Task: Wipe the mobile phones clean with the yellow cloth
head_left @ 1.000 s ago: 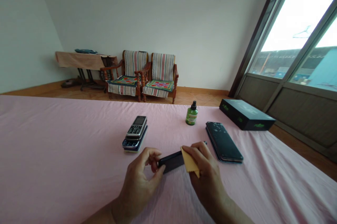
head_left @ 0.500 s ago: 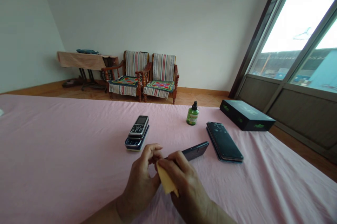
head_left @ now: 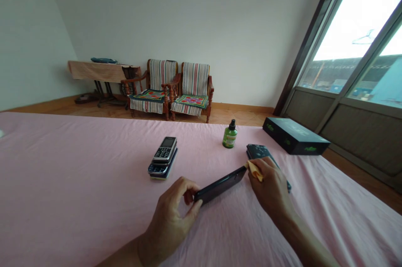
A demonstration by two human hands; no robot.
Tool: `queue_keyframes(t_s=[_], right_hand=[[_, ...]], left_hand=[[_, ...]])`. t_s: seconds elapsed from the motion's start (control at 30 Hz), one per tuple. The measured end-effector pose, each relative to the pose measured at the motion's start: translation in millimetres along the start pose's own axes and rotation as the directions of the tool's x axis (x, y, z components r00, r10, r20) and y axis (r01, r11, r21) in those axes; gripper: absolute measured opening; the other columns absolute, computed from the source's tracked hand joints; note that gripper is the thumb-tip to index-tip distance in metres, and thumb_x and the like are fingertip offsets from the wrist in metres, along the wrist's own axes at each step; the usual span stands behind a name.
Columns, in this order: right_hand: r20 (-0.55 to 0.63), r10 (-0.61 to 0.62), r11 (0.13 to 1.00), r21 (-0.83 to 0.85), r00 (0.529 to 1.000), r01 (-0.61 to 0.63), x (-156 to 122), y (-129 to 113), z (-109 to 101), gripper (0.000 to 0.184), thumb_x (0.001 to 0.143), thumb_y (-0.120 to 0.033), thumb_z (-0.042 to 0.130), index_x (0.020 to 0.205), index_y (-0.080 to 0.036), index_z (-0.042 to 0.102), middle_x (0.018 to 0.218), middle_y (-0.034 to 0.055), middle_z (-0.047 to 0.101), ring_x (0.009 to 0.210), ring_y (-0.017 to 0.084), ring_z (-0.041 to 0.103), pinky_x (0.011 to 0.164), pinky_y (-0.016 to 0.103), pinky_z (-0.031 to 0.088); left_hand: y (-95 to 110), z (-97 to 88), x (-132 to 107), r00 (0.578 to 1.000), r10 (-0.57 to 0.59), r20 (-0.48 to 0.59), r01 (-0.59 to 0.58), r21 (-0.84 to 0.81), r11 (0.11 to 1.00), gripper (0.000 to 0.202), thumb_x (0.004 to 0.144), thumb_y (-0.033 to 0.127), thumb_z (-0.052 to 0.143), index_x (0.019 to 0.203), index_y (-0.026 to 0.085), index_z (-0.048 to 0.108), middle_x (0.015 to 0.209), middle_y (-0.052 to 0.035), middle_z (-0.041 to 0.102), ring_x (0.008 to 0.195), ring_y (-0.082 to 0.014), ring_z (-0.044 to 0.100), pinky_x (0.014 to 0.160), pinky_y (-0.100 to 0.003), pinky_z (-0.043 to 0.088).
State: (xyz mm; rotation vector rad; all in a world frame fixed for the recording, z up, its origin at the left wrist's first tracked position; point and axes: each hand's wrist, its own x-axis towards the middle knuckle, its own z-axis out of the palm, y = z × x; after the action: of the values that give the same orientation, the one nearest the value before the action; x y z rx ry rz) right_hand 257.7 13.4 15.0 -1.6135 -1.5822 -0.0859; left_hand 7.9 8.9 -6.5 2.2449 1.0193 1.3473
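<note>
Several handsets lie on the pink-sheeted bed (head_left: 78,166); noted left to right. Beyond the bed, against the far wall, stand a cloth-draped side table (head_left: 103,70) and two wooden armchairs (head_left: 179,91) with striped covers. On the bed, a stack of keypad phones (head_left: 162,162) sits just beyond the left hand (head_left: 169,229), with no hand on it. The left fingers pinch the near end of a black smartphone (head_left: 220,186), which is tilted on its long edge and runs diagonally between the hands; whether it touches the sheet cannot be told. Its dark surface looks glossy and whole; any smudges are too small to judge. The hands stand apart, one at each end of the phone: the right hand (head_left: 270,187) clamps a yellow cloth (head_left: 255,171) against the far end. A green spray bottle (head_left: 230,135) stands upright farther back. Partly hidden behind the right hand, a second smartphone (head_left: 260,152) lies flat, and a black box (head_left: 295,141) lies beyond it. Progress as shown: one handset is in hand with the cloth at one end; the others lie apart, unattended.
</note>
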Motion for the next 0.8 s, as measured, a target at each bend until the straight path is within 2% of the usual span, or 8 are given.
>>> queue_keyframes(t_s=[0.07,0.17,0.27,0.37,0.53,0.67,0.73,0.8], right_hand=[[-0.003,0.034,0.999,-0.009,0.999,-0.034,4.0,9.1,-0.5,0.022,0.077,-0.022,0.049,0.079,-0.017,0.070,0.075,0.0055,0.059,0.065,0.021,0.058,0.057,0.031,0.041],[0.014,0.071,0.997,-0.003,0.997,-0.071,4.3,14.1,2.6,0.024,0.077,-0.025,0.050,0.076,-0.019,0.072,0.069,0.0035,0.061,0.063,0.020,0.060,0.056,0.029,0.041],[0.042,0.096,0.995,0.009,0.994,-0.097,2.7,12.6,5.8,0.025,0.077,-0.029,0.051,0.074,-0.020,0.073,0.067,0.0023,0.061,0.059,0.019,0.060,0.055,0.028,0.040],[0.064,0.109,0.994,0.024,0.992,-0.110,2.2,10.7,6.7,0.025,0.077,-0.030,0.052,0.074,-0.020,0.074,0.067,0.0022,0.062,0.057,0.018,0.060,0.054,0.028,0.040],[0.060,0.119,0.991,0.051,0.991,-0.122,2.6,10.3,5.4,0.023,0.077,-0.030,0.053,0.076,-0.019,0.074,0.069,0.0029,0.063,0.058,0.019,0.061,0.055,0.029,0.042],[0.015,0.110,0.990,0.084,0.994,-0.111,1.5,3.1,1.9,0.022,0.081,-0.029,0.053,0.082,-0.018,0.072,0.078,0.0053,0.064,0.066,0.020,0.062,0.057,0.030,0.045],[-0.026,0.065,0.988,0.143,0.998,-0.060,-1.6,-5.6,-0.3,0.019,0.082,-0.025,0.053,0.087,-0.019,0.071,0.083,0.0058,0.064,0.070,0.020,0.062,0.060,0.030,0.047],[-0.062,-0.031,0.967,0.250,0.998,0.046,-7.9,-17.3,-1.4,0.019,0.082,-0.019,0.054,0.092,-0.019,0.070,0.087,0.0058,0.063,0.074,0.019,0.062,0.063,0.029,0.048]], left_hand=[[4.2,-1.4,-2.2,0.995,0.095,0.039,-0.096,0.023,0.995,0.018,0.081,0.004,0.054,0.088,0.020,0.056,0.075,0.0000,0.056,0.067,-0.0154,0.058,0.062,-0.024,0.048],[10.8,-3.0,-5.7,0.963,0.216,0.163,-0.220,0.006,0.976,0.027,0.082,-0.001,0.050,0.097,0.020,0.056,0.083,-0.0042,0.061,0.076,-0.0179,0.061,0.069,-0.026,0.051],[16.4,-4.4,-6.7,0.917,0.282,0.282,-0.288,-0.020,0.957,0.028,0.082,-0.002,0.049,0.097,0.020,0.056,0.087,-0.0065,0.063,0.080,-0.0195,0.063,0.072,-0.027,0.054],[19.4,-5.5,-5.7,0.903,0.300,0.309,-0.311,-0.013,0.950,0.027,0.081,-0.004,0.048,0.094,0.019,0.056,0.085,-0.0068,0.063,0.079,-0.0205,0.062,0.070,-0.028,0.054],[18.2,-5.0,-6.0,0.922,0.275,0.273,-0.281,-0.017,0.960,0.030,0.078,-0.006,0.049,0.095,0.019,0.055,0.086,-0.0061,0.061,0.079,-0.0203,0.061,0.069,-0.028,0.053],[12.5,-3.3,-5.7,0.952,0.246,0.183,-0.249,-0.005,0.968,0.029,0.078,-0.005,0.050,0.095,0.019,0.054,0.083,-0.0052,0.059,0.077,-0.0195,0.060,0.067,-0.027,0.051],[9.0,-2.7,-4.7,0.967,0.217,0.131,-0.219,0.002,0.976,0.027,0.079,-0.004,0.052,0.093,0.019,0.054,0.081,-0.0042,0.058,0.075,-0.0185,0.059,0.066,-0.026,0.050],[6.3,-2.4,-3.7,0.980,0.177,0.089,-0.177,-0.001,0.984,0.024,0.080,-0.002,0.053,0.090,0.019,0.054,0.079,-0.0030,0.057,0.072,-0.0170,0.058,0.064,-0.025,0.048]])
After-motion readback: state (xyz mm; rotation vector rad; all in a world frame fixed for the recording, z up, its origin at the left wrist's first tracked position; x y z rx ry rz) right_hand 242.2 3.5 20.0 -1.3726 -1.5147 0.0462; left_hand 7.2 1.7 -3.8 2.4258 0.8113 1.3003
